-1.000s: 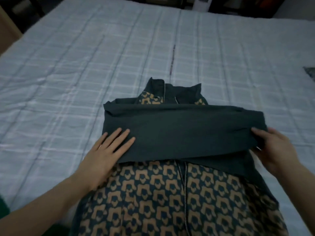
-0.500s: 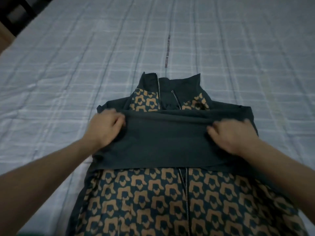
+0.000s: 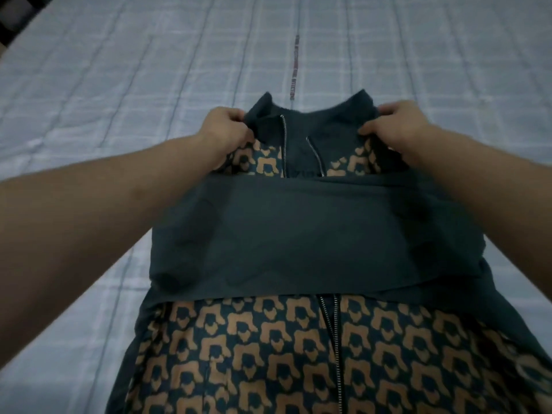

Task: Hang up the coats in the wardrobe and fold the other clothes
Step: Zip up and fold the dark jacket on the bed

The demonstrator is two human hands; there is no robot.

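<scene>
Both hands have left the folded sleeve band, where they lay half a second ago, and gone forward to the collar end of the garment.

Nearest the camera lies the lower body of the zip-up jacket [image 3: 268,354], front side up, dark teal with a repeated tan print, its open metal zipper [image 3: 331,339] running up the middle. It is spread flat on the bed [image 3: 89,85], which is covered in a pale blue checked quilt. Across the jacket's chest lies the folded sleeve band [image 3: 298,234], plain dark cloth crossing from side to side and hiding the print beneath.

Beyond the band the printed chest shows again, then the stand-up collar [image 3: 313,121], partly unzipped. The left hand [image 3: 225,127] has its fingers curled around the left corner of the collar, pinching the cloth. The right hand [image 3: 394,127] grips the right corner of the collar the same way. Farther off there is only quilt, with a thin reddish mark [image 3: 294,67] along a seam.

By my reading this is the folding step, not hanging: the sleeves are already tucked across and the top end is now held at both corners. The next move likely calls for lifting the collar end evenly and bringing it toward the hem, keeping both corners level so the sleeve band stays inside and the zipper edges do not skew.
</scene>
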